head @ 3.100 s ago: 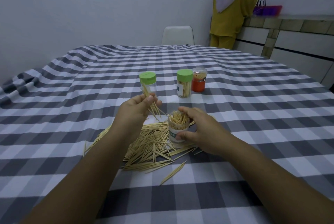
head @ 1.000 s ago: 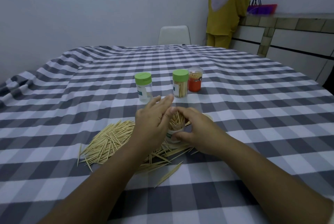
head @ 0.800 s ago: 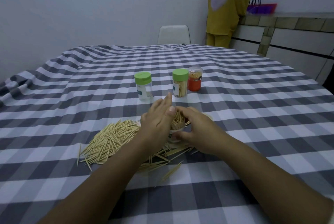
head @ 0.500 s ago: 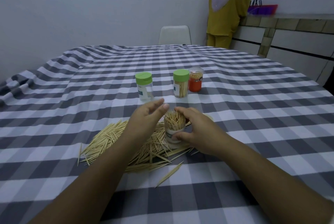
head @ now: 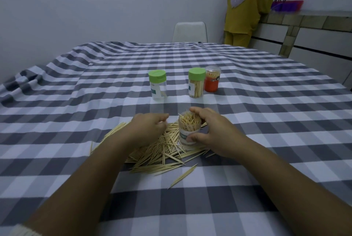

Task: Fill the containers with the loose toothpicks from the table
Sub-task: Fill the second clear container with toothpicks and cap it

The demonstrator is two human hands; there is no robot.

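Head view of a toothpick-sorting task at a table covered by a checked cloth [head: 266, 121]. The right hand [head: 213, 131] steadies the open container [head: 188, 131], thumb low on its label and fingers curved round the far rim; the container stands upright among the loose toothpicks [head: 158, 150] and appears packed to its mouth. The left hand [head: 146, 127] has drawn back from the container's mouth, where it was a second ago, and now sits over the pile just left of the container, fingers curled downward; a few sticks seem to lie under the fingertips, but whether they are actually pinched cannot be told. The withdrawal suggests one handful has been delivered and another is being gathered. Since the container looks nearly full while a broad heap remains on the cloth, the next loads will probably need another vessel. Beyond stand the nearly empty green-lidded container [head: 157, 87], the filled green-lidded container [head: 196, 83] and, touching the latter's right side, an orange container [head: 212, 79] with toothpicks visible at its top. A single stray toothpick [head: 182, 176] lies apart, nearer the viewer. A second person [head: 245, 3] stands at the far counter.
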